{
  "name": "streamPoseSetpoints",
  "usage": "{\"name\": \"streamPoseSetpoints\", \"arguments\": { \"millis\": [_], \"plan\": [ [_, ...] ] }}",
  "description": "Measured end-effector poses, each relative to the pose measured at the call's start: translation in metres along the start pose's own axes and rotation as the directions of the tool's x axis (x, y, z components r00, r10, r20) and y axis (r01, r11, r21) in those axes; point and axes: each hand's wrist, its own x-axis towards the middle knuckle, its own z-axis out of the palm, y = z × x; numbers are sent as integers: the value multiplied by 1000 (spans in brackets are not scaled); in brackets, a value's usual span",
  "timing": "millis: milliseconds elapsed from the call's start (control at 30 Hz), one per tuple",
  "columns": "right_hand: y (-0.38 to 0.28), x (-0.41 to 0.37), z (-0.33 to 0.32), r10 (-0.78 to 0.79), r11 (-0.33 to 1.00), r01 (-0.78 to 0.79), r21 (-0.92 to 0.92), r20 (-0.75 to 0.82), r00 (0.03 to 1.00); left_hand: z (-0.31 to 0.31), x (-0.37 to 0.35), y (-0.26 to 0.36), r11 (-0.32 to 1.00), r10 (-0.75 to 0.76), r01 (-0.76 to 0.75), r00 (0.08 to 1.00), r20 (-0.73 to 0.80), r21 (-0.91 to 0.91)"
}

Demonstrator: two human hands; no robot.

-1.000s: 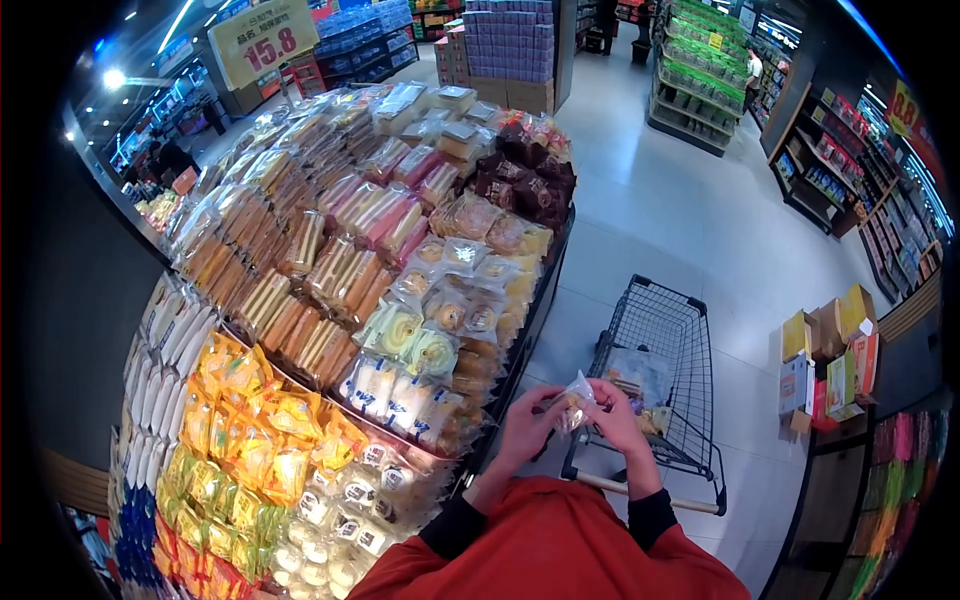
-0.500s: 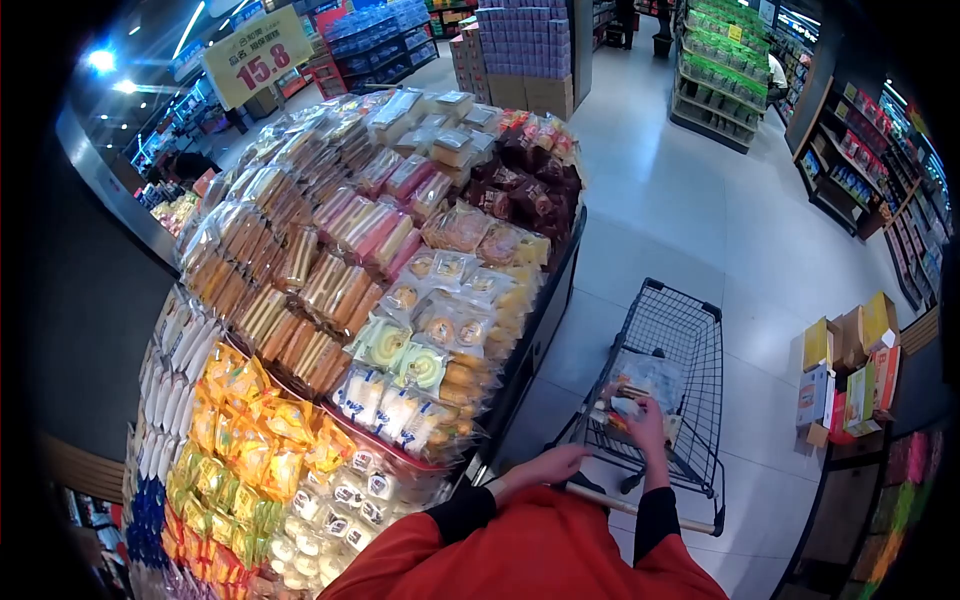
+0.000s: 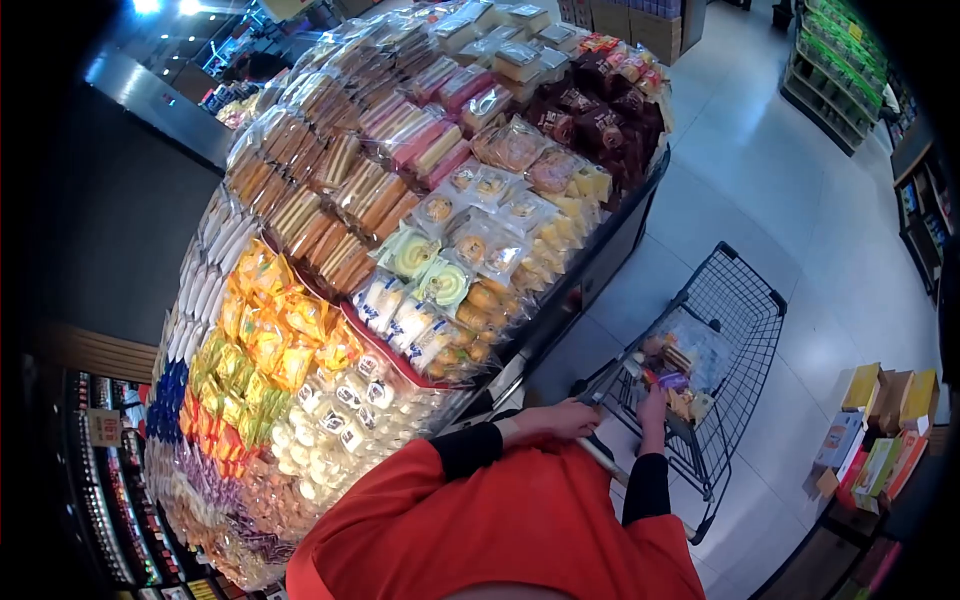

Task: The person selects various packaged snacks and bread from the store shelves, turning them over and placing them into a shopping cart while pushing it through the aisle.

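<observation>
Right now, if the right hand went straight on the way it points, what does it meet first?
Probably the purple packet in the cart, just ahead of the right hand. Depth is unclear: they may already be touching.

a supermarket, from the wire shopping cart (image 3: 750,335), heaped packaged pastries (image 3: 400,225) and stocked shelves (image 3: 838,72)

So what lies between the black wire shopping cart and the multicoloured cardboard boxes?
In the head view, only bare, pale floor tiles lie between the black wire shopping cart and the multicoloured cardboard boxes.
</observation>
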Motion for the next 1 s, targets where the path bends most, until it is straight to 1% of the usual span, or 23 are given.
{"name": "streamPoseSetpoints", "arguments": {
  "millis": [67,100,133,167,200,233,267,300,333,367,400,467,533,567,633,667,733,767,800,867,900,933,1000],
  "plan": [
    [7,5,1,7,1000,-5,-30,59,998,-29,-2,1,933,26,-5,998,54,-361],
    [8,6,1,-2,1000,4,-31,63,998,-64,-10,12,929,48,-66,997,-58,-365],
    [8,7,-1,-15,999,16,-31,39,999,-102,-17,20,959,11,-38,995,-101,-279],
    [7,10,-3,-26,999,26,-29,14,1000,-130,-24,17,955,21,-103,959,-282,-280],
    [7,12,-8,-31,999,31,-25,12,999,-169,-36,29,947,-60,-86,899,-434,-309],
    [5,14,-14,-31,998,33,-55,35,999,-205,-46,31,974,-103,-36,812,-575,-224],
    [3,14,-15,-25,996,30,-83,57,998,-234,-57,26,993,-115,60,685,-720,-102],
    [2,13,-13,-17,997,21,-78,48,999,-267,-66,14,989,-23,131,568,-823,63],
    [6,14,-12,-94,994,93,-60,-16,995,-299,-76,1,947,27,270,476,-879,175],
    [11,14,-16,-166,985,162,-53,-86,982,-325,-82,-22,856,109,434,378,-919,280],
    [11,13,-23,-150,988,144,-61,-109,983,-357,-88,-40,785,189,519,321,-928,339],
    [-4,9,-30,-162,986,164,-5,-197,967,-403,-96,-74,659,116,714,214,-970,236],
    [-34,-7,-55,-68,997,71,11,-196,978,-430,-103,-106,578,121,783,196,-973,229],
    [-38,-13,-59,-117,991,131,40,-252,961,-435,-104,-108,595,123,768,207,-971,239],
    [-42,-21,-59,-168,969,221,111,-363,916,-445,-100,-115,461,52,861,214,-975,214],
    [-48,-28,-59,-160,972,211,104,-367,916,-447,-97,-119,472,50,855,218,-975,216],
    [-58,-45,-58,-17,990,66,122,-368,930,-448,-97,-128,515,90,844,121,-989,150],
    [-59,-48,-56,-6,997,33,68,-370,929,-451,-95,-130,480,155,868,62,-986,130],
    [-59,-48,-56,-3,998,27,62,-367,930,-453,-96,-131,483,147,866,64,-987,128],
    [-62,-46,-58,58,996,-29,90,-336,940,-458,-102,-131,502,49,858,97,-994,108],
    [-67,-44,-63,100,993,-74,94,-307,947,-459,-102,-138,535,111,832,101,-989,145],
    [-64,-42,-62,103,993,-78,93,-310,945,-461,-102,-141,540,111,829,102,-989,146],
    [-58,-32,-58,142,985,-112,130,-252,957,-466,-105,-139,623,55,780,36,-998,63]
  ]
}}
